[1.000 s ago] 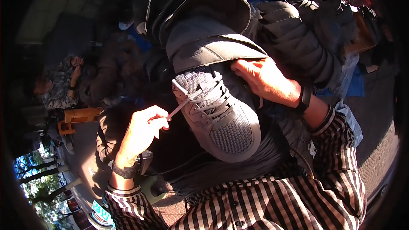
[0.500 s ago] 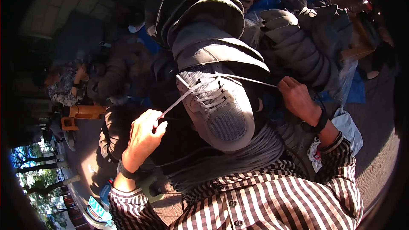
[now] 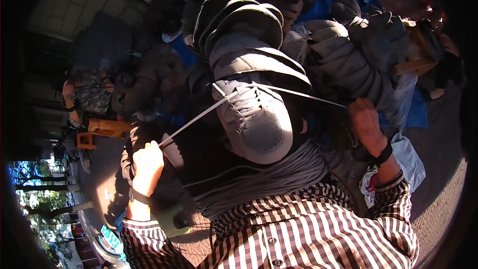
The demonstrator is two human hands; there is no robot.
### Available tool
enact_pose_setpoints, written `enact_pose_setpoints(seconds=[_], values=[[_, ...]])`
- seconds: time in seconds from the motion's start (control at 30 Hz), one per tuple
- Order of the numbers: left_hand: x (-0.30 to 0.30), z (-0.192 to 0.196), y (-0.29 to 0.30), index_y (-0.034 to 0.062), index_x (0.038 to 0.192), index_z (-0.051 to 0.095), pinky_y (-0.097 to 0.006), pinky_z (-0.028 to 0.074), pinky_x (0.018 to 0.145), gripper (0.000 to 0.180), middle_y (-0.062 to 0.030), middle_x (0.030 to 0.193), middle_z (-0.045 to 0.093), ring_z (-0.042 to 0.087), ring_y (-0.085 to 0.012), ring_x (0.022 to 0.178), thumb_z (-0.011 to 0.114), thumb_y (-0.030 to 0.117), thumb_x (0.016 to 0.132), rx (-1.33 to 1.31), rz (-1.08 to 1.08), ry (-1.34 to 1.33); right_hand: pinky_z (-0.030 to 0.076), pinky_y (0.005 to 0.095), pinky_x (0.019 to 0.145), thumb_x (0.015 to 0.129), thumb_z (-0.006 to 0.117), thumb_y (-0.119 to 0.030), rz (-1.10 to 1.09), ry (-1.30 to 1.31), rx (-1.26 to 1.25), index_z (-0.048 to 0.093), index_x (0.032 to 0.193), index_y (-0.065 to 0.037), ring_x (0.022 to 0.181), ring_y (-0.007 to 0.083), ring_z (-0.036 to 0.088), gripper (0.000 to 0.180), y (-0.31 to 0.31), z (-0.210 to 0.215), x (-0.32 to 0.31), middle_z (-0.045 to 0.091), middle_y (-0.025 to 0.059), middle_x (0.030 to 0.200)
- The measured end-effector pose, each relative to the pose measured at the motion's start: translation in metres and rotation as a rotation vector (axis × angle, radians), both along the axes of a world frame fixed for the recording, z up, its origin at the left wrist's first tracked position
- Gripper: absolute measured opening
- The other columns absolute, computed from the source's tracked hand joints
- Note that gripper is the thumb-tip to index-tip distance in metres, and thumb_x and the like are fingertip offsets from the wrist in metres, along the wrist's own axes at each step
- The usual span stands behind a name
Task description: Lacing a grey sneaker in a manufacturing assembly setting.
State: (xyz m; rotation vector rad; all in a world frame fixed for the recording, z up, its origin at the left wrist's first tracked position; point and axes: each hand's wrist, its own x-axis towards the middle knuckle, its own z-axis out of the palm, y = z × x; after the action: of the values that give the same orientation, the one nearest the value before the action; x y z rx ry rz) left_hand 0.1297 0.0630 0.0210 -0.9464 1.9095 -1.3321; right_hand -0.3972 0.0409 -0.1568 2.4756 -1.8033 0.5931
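A grey shoe upper (image 3: 262,132) with a mesh toe sits in front of me, its toe pointing toward my body. A pale shoelace (image 3: 196,118) runs through its eyelets, and both ends stretch out taut to either side. My left hand (image 3: 148,163) is closed on one lace end, low and left of the shoe. Out to the right, my right hand (image 3: 366,122) pinches the other end. Behind the shoe, several more grey shoe uppers (image 3: 249,25) lean nested in a row.
A bundle of loose grey laces (image 3: 279,182) lies across my lap. More stacked uppers (image 3: 343,62) are at the right, near a clear plastic bag (image 3: 408,157). An orange stool (image 3: 107,127) and a seated person (image 3: 92,92) are at the left.
My hands have moved farther apart, the left one down and left, the right one outward. The lace is drawn out longer on both sides.
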Motion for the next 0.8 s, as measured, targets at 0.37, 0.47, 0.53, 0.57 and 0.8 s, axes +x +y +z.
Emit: enact_pose_setpoints(seconds=[0.37, 0.47, 0.53, 0.57, 0.8], values=[[0.041, -0.015, 0.027, -0.0026, 0.107, 0.055, -0.034, 0.048, 0.06, 0.023, -0.0156, 0.084, 0.06, 0.059, -0.0271, 0.066, 0.05, 0.001, 0.085, 0.125, 0.093, 0.422, 0.05, 0.0377, 0.067, 0.076, 0.05, 0.009, -0.014, -0.475, -0.184, 0.059, 0.104, 0.0, 0.079, 0.0358, 0.06, 0.031, 0.007, 0.051, 0.02, 0.058, 0.0162, 0.089], [0.062, -0.033, 0.015, -0.0033, 0.115, 0.055, -0.038, 0.049, 0.062, 0.026, -0.0209, 0.09, 0.062, 0.061, -0.0338, 0.071, 0.045, 0.002, 0.091, 0.202, 0.203, 0.985, 0.05, 0.0372, 0.064, 0.075, 0.05, 0.012, 0.288, -0.596, -0.219, 0.058, 0.107, -0.001, 0.074, 0.0337, 0.061, 0.035, 0.013, 0.078, 0.056, 0.06, 0.0158, 0.09], [0.058, -0.033, 0.011, -0.0022, 0.114, 0.055, -0.039, 0.049, 0.063, 0.025, -0.0206, 0.088, 0.062, 0.061, -0.0346, 0.072, 0.045, 0.003, 0.092, 0.183, 0.271, 1.025, 0.05, 0.0357, 0.059, 0.072, 0.056, 0.013, 0.477, -0.614, -0.341, 0.057, 0.109, 0.0, 0.07, 0.0315, 0.061, 0.039, -0.002, 0.083, 0.083, 0.061, 0.0156, 0.089], [0.057, -0.032, 0.011, -0.0012, 0.114, 0.056, -0.039, 0.049, 0.063, 0.025, -0.0202, 0.086, 0.063, 0.061, -0.0354, 0.072, 0.045, 0.004, 0.092, 0.158, 0.344, 1.067, 0.05, 0.0349, 0.058, 0.072, 0.057, 0.012, 0.467, -0.67, -0.353, 0.057, 0.109, 0.0, 0.07, 0.031, 0.061, 0.039, -0.014, 0.08, 0.097, 0.061, 0.0155, 0.088], [0.052, -0.035, 0.009, 0.0043, 0.113, 0.06, -0.031, 0.049, 0.064, 0.029, -0.0136, 0.082, 0.065, 0.063, -0.022, 0.07, 0.049, -0.003, 0.088, 0.158, 0.335, 1.418, 0.052, 0.0253, 0.068, 0.087, 0.056, 0.011, 0.417, -1.09, -0.082, 0.059, 0.098, 0.004, 0.073, 0.0181, 0.065, 0.014, -0.081, 0.064, 0.154, 0.064, 0.0112, 0.087]])
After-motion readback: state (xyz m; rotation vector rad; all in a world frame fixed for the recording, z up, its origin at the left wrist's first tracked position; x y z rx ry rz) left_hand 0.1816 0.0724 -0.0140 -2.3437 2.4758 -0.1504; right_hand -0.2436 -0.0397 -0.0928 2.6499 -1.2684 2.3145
